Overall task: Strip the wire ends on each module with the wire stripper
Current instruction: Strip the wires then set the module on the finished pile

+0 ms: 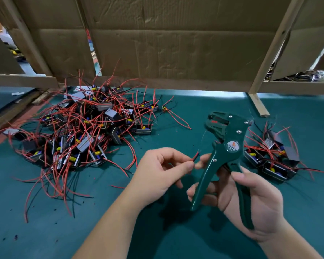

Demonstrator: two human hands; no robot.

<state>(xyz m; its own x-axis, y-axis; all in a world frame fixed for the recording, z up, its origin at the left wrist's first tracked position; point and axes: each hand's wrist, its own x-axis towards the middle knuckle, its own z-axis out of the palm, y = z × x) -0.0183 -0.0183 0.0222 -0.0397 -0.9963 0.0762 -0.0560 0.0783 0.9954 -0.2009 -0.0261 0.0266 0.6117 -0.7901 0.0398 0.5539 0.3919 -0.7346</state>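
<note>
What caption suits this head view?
Left hand pinches a red wire end; right hand grips the green wire stripper between two module piles.

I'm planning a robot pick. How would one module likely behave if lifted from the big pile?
Its red wires look floppy: they curl loosely over the mat. They tangle with neighbours' in the pile, so it would probably snag and drag others along.

One wire stripper [226, 146], two hands in play, left hand [157, 171], right hand [251, 199], and two heaps of modules: the big heap [82, 128] past counting, the small heap [273, 157] only a handful.
</note>
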